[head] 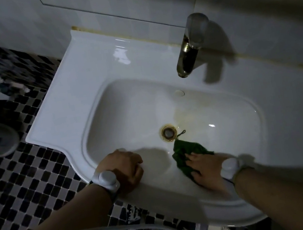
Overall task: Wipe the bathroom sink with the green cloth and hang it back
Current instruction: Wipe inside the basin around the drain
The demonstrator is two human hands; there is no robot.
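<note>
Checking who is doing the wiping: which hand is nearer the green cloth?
Right. The right hand presses on the green cloth in the basin; the left hand rests on the sink front rim, apart to its left.

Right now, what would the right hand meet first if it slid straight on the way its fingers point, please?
Beyond the green cloth it presses, the right hand likely meets bare sink basin beside the drain; depth is unclear.

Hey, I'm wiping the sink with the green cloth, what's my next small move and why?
Probably slide the right hand and green cloth away from you, past the drain, onto the yellowish stain below the faucet. The cloth lies on the sink near wall, right of the drain, and the stain shows plainly.
</note>
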